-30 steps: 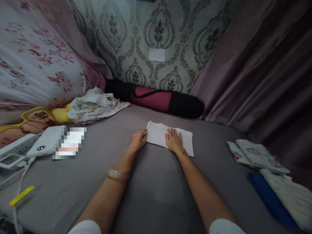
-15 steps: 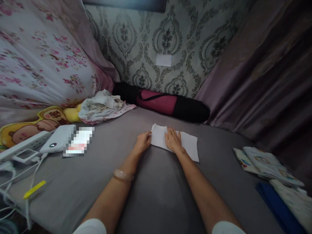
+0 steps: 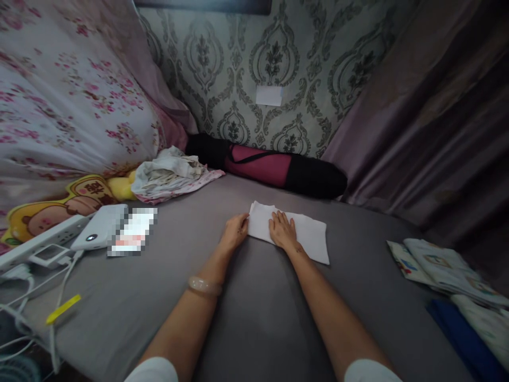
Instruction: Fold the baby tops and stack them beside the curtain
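A folded white cloth (image 3: 310,233) lies flat on the grey bed sheet in front of me. My left hand (image 3: 236,230) has its fingers closed on the cloth's left edge. Flat across the middle of the cloth rests my right hand (image 3: 282,230), its fingers stretched out and slightly apart. Part of the cloth is hidden under that palm. A pale bangle (image 3: 204,286) circles my left wrist.
Folded clothes (image 3: 441,262) and a dark blue cloth (image 3: 463,337) lie at the right. Behind are a black and maroon long bag (image 3: 262,165) and a heap of cloths (image 3: 170,175). A power strip (image 3: 43,241), a white device (image 3: 99,228) and cables occupy the left.
The whole view has shifted slightly, so surroundings sit a little further right. My right hand appears slightly further left on the cloth. The left hand keeps its hold on the edge.
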Action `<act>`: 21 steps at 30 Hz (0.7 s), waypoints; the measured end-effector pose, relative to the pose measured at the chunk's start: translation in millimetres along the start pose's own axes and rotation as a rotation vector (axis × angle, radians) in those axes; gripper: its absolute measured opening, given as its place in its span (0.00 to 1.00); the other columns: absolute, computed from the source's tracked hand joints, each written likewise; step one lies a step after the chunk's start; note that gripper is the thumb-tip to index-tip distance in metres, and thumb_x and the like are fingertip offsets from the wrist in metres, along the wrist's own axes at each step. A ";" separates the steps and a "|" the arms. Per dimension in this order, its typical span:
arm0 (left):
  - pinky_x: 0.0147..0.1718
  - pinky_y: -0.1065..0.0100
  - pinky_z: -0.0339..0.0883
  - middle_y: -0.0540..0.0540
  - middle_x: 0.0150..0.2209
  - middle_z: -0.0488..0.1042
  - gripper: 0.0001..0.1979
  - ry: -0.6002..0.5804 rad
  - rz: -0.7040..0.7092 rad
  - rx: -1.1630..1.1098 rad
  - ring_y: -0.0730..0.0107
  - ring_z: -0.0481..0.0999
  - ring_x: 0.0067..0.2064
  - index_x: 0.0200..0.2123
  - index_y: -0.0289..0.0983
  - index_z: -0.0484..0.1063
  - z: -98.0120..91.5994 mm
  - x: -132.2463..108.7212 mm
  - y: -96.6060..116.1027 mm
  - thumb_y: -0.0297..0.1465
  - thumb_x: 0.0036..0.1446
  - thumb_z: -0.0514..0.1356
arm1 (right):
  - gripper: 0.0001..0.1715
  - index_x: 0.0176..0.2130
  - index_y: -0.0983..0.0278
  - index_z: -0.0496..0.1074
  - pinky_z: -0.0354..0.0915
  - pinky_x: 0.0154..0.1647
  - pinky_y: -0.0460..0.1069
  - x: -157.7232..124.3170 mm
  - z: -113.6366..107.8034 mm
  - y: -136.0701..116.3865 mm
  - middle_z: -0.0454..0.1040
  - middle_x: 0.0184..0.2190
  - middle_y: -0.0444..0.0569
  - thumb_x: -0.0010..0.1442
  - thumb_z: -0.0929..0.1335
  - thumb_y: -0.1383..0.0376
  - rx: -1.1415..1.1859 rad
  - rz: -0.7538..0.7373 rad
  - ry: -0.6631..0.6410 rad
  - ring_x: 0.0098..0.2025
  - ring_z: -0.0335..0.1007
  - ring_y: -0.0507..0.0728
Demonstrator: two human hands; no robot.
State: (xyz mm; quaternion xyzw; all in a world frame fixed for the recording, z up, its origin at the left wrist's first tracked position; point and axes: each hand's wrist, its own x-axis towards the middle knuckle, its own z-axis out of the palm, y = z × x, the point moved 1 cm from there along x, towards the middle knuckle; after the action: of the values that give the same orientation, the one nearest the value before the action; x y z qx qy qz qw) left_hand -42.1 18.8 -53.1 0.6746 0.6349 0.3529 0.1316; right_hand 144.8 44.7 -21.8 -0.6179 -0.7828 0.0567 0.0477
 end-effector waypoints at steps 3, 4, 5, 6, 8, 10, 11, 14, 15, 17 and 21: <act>0.51 0.65 0.67 0.39 0.49 0.78 0.17 0.008 -0.015 -0.020 0.61 0.77 0.49 0.53 0.34 0.74 -1.8 0.0 2.0 0.27 0.63 0.53 | 0.33 0.68 0.69 0.54 0.37 0.69 0.62 3.6 -7.6 -6.1 0.49 0.70 0.57 0.71 0.50 0.58 0.014 -0.002 -0.015 0.71 0.41 0.61; 0.51 0.65 0.67 0.39 0.49 0.78 0.17 0.012 -0.022 -0.024 0.61 0.77 0.49 0.53 0.34 0.74 -2.4 0.1 2.8 0.27 0.63 0.53 | 0.33 0.68 0.69 0.54 0.37 0.69 0.62 5.5 -9.8 -10.1 0.50 0.70 0.57 0.71 0.50 0.58 0.017 -0.014 0.007 0.71 0.41 0.61; 0.51 0.66 0.67 0.39 0.49 0.78 0.17 0.014 -0.029 -0.025 0.61 0.77 0.49 0.53 0.35 0.73 -3.0 0.2 3.5 0.27 0.63 0.53 | 0.33 0.68 0.69 0.54 0.36 0.69 0.62 7.5 -11.2 -15.0 0.50 0.70 0.57 0.71 0.50 0.58 0.021 -0.031 0.037 0.71 0.41 0.61; 0.51 0.66 0.67 0.39 0.49 0.78 0.17 0.017 -0.039 -0.024 0.62 0.77 0.50 0.53 0.35 0.74 -3.6 0.4 4.2 0.27 0.63 0.53 | 0.33 0.68 0.69 0.54 0.36 0.69 0.62 9.5 -11.6 -20.7 0.50 0.70 0.57 0.71 0.50 0.58 0.026 -0.051 0.065 0.71 0.41 0.61; 0.52 0.65 0.67 0.39 0.49 0.78 0.17 0.024 -0.059 -0.018 0.61 0.77 0.50 0.52 0.34 0.73 -4.6 0.7 4.9 0.27 0.64 0.53 | 0.33 0.68 0.68 0.54 0.37 0.69 0.61 12.5 -9.1 -32.9 0.50 0.70 0.56 0.71 0.50 0.58 0.039 -0.086 0.082 0.72 0.40 0.61; 0.53 0.65 0.66 0.38 0.50 0.78 0.17 0.035 -0.081 -0.015 0.61 0.77 0.51 0.53 0.34 0.73 -5.4 1.0 4.9 0.27 0.64 0.53 | 0.33 0.68 0.68 0.54 0.37 0.69 0.61 13.9 -3.0 -43.4 0.50 0.70 0.56 0.71 0.50 0.58 0.048 -0.100 0.059 0.72 0.39 0.61; 0.54 0.65 0.66 0.38 0.51 0.77 0.17 0.043 -0.090 -0.018 0.61 0.76 0.52 0.53 0.34 0.73 -5.8 1.1 4.7 0.27 0.64 0.53 | 0.33 0.68 0.68 0.54 0.37 0.69 0.61 14.0 0.6 -47.3 0.49 0.70 0.56 0.71 0.51 0.58 0.049 -0.099 0.047 0.72 0.39 0.61; 0.55 0.65 0.66 0.39 0.52 0.77 0.16 0.056 -0.113 -0.024 0.62 0.76 0.53 0.52 0.35 0.73 -7.2 1.3 5.1 0.27 0.64 0.53 | 0.33 0.68 0.69 0.55 0.37 0.69 0.62 13.5 10.0 -52.7 0.50 0.70 0.57 0.71 0.51 0.58 0.048 -0.080 0.033 0.71 0.40 0.62; 0.55 0.65 0.66 0.39 0.52 0.77 0.16 0.053 -0.122 -0.022 0.62 0.76 0.53 0.52 0.36 0.73 -7.8 1.3 5.7 0.28 0.64 0.53 | 0.33 0.68 0.69 0.55 0.37 0.69 0.62 13.3 12.2 -53.0 0.50 0.70 0.56 0.70 0.51 0.58 0.046 -0.076 0.034 0.71 0.40 0.62; 0.55 0.65 0.66 0.39 0.52 0.77 0.16 0.042 -0.134 -0.017 0.62 0.76 0.53 0.52 0.36 0.73 -8.9 1.2 7.2 0.28 0.65 0.53 | 0.33 0.68 0.68 0.56 0.37 0.69 0.61 13.4 14.7 -52.7 0.50 0.70 0.55 0.70 0.50 0.58 0.042 -0.077 0.042 0.71 0.40 0.62; 0.54 0.65 0.66 0.39 0.52 0.77 0.16 0.033 -0.144 -0.024 0.62 0.76 0.53 0.53 0.36 0.73 -11.0 0.6 10.1 0.29 0.65 0.52 | 0.33 0.68 0.67 0.55 0.37 0.69 0.61 13.6 14.2 -51.6 0.50 0.70 0.55 0.70 0.50 0.58 0.028 -0.076 0.040 0.71 0.40 0.62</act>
State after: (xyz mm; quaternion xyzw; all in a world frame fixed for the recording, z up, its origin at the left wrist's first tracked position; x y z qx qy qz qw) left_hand -41.5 14.8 -38.7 0.6195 0.6796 0.3613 0.1544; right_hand 89.9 45.6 -28.2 -0.5879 -0.8038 0.0536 0.0740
